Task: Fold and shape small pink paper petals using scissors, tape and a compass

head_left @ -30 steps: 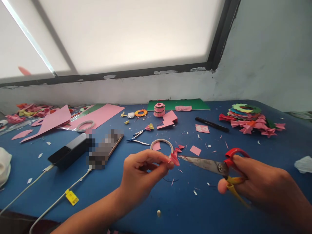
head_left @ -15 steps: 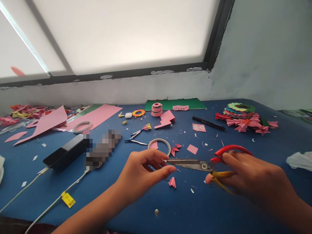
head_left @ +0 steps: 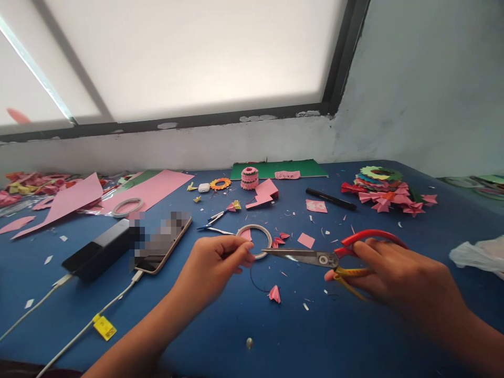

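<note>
In my right hand (head_left: 397,273) is a pair of scissors (head_left: 303,256) with one red and one yellow handle. Their blades look closed and point left. My left hand (head_left: 222,268) is closed in a pinch just left of the blade tips, apart from them. A thin dark thread (head_left: 254,283) hangs from its fingertips and curves down toward a folded pink paper piece (head_left: 274,294) on the table. Behind the fingers lies a roll of tape (head_left: 269,237), partly hidden by my left hand. Small folded pink pieces (head_left: 279,241) and a pink paper square (head_left: 306,240) lie beyond the scissors.
A phone (head_left: 165,252) and a black box (head_left: 98,249), both on white cables, lie at left. Pink sheets (head_left: 153,191) and a second tape roll (head_left: 127,207) are behind them. A black pen (head_left: 331,199) and stacked paper rings (head_left: 380,173) lie at right on the blue table (head_left: 315,341).
My left hand has drawn left, away from the scissor tips, and its fingers have closed into a pinch. The scissors stay in my right hand. The view has shifted slightly.
</note>
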Tool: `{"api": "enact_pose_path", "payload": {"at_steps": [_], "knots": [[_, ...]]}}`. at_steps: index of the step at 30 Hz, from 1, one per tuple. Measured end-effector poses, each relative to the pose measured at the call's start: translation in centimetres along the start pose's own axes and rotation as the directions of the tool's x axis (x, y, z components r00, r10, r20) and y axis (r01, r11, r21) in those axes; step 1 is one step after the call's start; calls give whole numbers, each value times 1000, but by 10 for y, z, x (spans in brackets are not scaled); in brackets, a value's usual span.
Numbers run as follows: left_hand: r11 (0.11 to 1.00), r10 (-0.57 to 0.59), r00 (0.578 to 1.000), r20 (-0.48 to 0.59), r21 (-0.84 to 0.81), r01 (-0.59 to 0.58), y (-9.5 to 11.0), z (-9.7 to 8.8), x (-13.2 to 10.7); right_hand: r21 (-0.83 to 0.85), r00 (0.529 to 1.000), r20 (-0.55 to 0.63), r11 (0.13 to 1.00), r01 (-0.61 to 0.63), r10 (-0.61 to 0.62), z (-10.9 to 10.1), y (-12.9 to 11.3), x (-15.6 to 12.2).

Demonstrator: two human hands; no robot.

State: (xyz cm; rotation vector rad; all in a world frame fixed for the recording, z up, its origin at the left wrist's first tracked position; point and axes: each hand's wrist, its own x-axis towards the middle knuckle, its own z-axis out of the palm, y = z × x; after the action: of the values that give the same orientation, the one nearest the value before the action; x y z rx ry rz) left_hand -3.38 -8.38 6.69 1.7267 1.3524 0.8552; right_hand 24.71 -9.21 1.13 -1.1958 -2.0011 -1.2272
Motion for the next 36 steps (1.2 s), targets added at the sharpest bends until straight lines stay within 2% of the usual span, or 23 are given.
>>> {"api": "enact_pose_path", "payload": {"at_steps": [2,5,9,11,14,17,21,23,24,28,31,33,34,36], "knots": [[999,-28,999,-30,44,29,0,-4,1,-22,1000,-6,1000,-10,10,3,3,-1],[991,3,1000,-19,132,0,-1,-4,2,-13,998,43,999,-34,35,6,6,-3],[985,1,998,69,173,-13,-3,0,2,84,983,146,988,-128,114,14,8,-8],[978,12,991,135,203,-39,-4,1,2,135,953,252,969,-209,170,20,9,-12],[968,12,975,222,242,-67,-7,-3,4,172,863,459,932,-320,212,28,12,-17],[954,-17,961,274,291,-67,-12,-12,5,155,741,628,895,-419,238,32,17,-16],[855,-37,965,260,508,-104,-20,-28,2,83,532,797,822,-564,285,36,24,-9],[815,-90,968,234,576,-63,-23,-36,0,57,463,836,794,-606,294,38,28,-7],[808,-130,967,220,589,-26,-23,-39,-1,52,447,845,787,-615,294,40,30,-8],[770,-237,950,202,635,57,-22,-49,0,59,437,855,784,-618,280,45,37,-12],[688,-256,948,187,725,43,-29,-55,0,58,446,846,782,-621,292,48,40,-15],[631,-171,966,192,775,-43,-39,-60,-1,62,460,836,782,-620,298,49,41,-15],[615,-89,975,203,782,-106,-44,-63,-1,66,469,830,783,-619,301,50,42,-15],[583,-18,965,262,786,-203,-49,-65,-2,76,492,815,785,-615,307,52,43,-16]]}}
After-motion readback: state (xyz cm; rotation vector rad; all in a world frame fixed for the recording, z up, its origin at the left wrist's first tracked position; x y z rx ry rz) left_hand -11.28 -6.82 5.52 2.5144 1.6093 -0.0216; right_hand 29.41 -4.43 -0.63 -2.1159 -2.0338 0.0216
